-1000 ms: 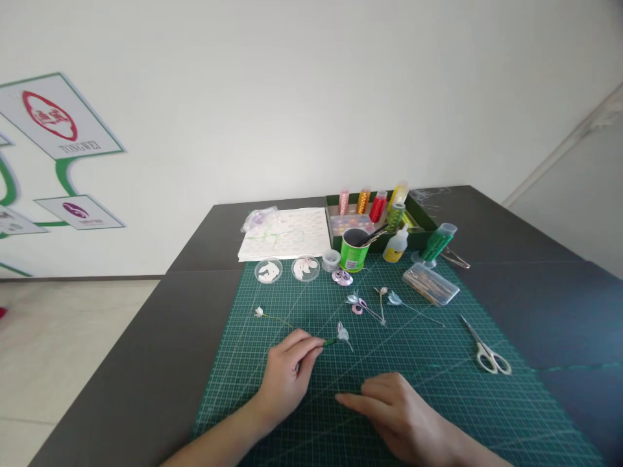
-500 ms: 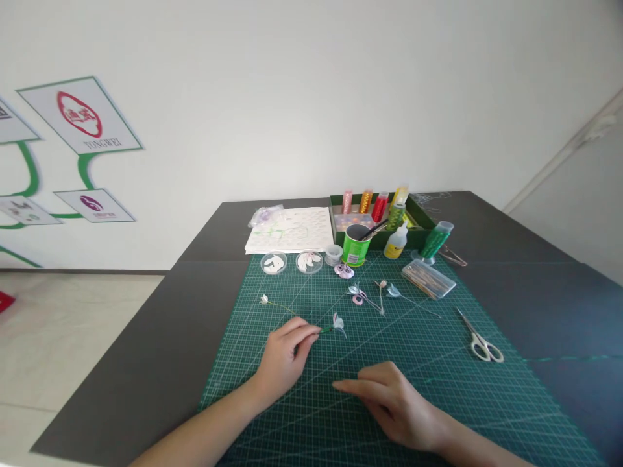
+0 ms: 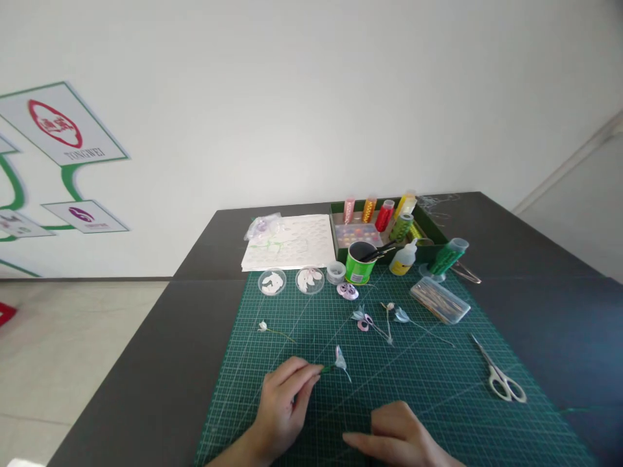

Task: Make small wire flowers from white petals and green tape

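Observation:
My left hand (image 3: 287,402) pinches the green-wrapped stem of a small pale flower (image 3: 340,360) between thumb and fingertips. The blossom points right, and a thin pale strand hangs below it. To the right and nearer to me, my right hand (image 3: 396,434) is closed, with its fingers curled and pressed together; whatever may be in them is hidden. Beyond my left hand a white bud on a thin stem (image 3: 263,327) lies on the green cutting mat (image 3: 292,311). Blue-grey flowers on stems (image 3: 402,315) lie further right, beside scissors (image 3: 497,376).
Two clear dishes of white petals (image 3: 272,282) stand behind, near white sheets (image 3: 306,243). A green can of tools (image 3: 359,270), a glue bottle (image 3: 403,259), a thread spool (image 3: 448,256) and a clear case (image 3: 440,300) stand right of them. A green box (image 3: 341,256) holds several spools.
The view has tilted, so the table and both hands appear lower. My left hand keeps its pinch on the flower, whose blossom has turned slightly. My right hand stays closed.

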Motion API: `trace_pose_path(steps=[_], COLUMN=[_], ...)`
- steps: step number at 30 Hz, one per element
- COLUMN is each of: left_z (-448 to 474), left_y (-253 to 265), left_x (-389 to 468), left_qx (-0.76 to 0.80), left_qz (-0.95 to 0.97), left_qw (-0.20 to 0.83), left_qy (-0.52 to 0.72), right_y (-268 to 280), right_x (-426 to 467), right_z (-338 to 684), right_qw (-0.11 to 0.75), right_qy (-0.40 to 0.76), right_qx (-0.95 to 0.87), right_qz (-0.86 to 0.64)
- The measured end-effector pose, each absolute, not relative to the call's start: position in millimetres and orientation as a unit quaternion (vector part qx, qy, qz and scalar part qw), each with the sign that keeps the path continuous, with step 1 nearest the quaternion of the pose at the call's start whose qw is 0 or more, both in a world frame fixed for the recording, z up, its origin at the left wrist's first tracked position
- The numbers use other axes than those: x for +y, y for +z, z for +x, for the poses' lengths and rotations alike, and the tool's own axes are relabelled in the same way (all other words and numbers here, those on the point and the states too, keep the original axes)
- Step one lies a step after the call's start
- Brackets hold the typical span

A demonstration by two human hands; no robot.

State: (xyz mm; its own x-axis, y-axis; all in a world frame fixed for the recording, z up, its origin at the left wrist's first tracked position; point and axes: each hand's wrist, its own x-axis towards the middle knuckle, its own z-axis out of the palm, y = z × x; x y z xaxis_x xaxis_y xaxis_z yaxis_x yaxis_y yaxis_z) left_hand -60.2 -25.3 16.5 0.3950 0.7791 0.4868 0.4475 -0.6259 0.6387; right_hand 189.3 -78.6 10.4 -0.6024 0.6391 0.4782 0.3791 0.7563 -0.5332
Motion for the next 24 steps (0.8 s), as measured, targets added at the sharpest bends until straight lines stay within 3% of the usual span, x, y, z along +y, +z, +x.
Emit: trace_pose_path(steps=[17,24], left_z=[-51,-44], left_y=[31,46], left_x=[-12,6], left_qx=[0.363,0.341], left_qz=[0.805,0.864], left_qw=[0.182,0.132], left_qy=[0.433,0.347], right_y=[33,79], right_x=[-71,-46], right_z=[175,174], right_qw=[0.339,0.320], right_qy=[0.267,0.366], right_qx=[-0.854,-0.807], right_qz=[-0.291,-0.336])
